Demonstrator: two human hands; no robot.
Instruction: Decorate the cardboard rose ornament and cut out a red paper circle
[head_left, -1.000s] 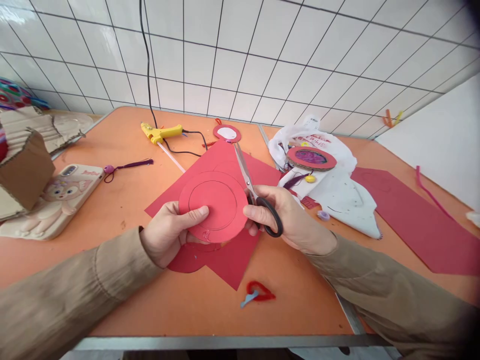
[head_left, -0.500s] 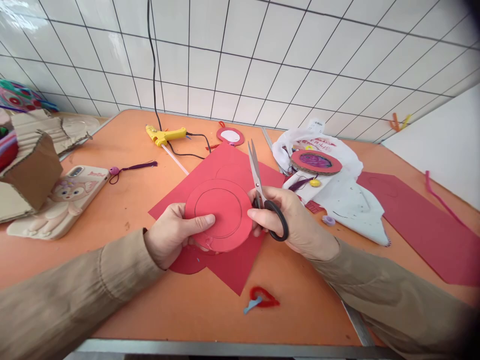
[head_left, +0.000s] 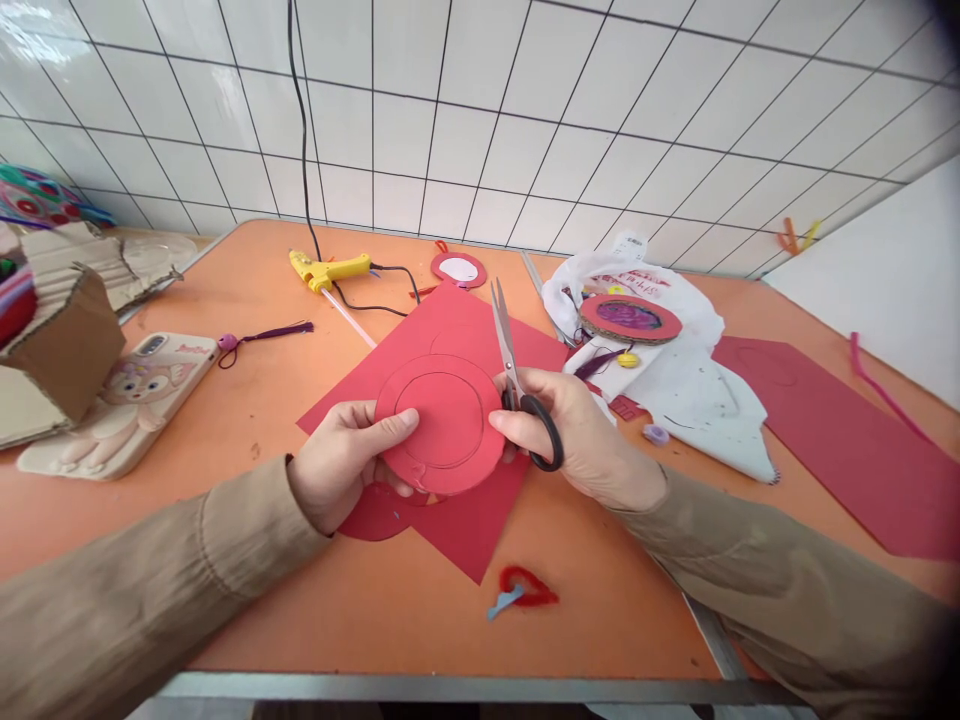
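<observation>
My left hand (head_left: 349, 455) pinches the left edge of a red paper disc (head_left: 441, 425), thumb on top. A thin circle is marked on the disc, inside its rim. My right hand (head_left: 574, 435) is closed around black-handled scissors (head_left: 506, 335), whose blades point up and away, close together. The right thumb also rests at the disc's right edge. Beneath the disc lies a larger sheet of red paper (head_left: 480, 540) with a circle outline showing on it. Part of another rounded red piece (head_left: 375, 515) shows below my left fingers.
On the orange table (head_left: 600, 620) lie a yellow glue gun (head_left: 334, 268) with its cord, a phone (head_left: 139, 405), and a cardboard box (head_left: 67, 350). A white plastic bag (head_left: 705, 385) bears a red ring piece (head_left: 630, 318). Nearer me is a red fuzzy loop (head_left: 532, 590).
The disc has turned slightly in my hands and its tilt has changed a little. My right hand and the scissors have shifted slightly left.
</observation>
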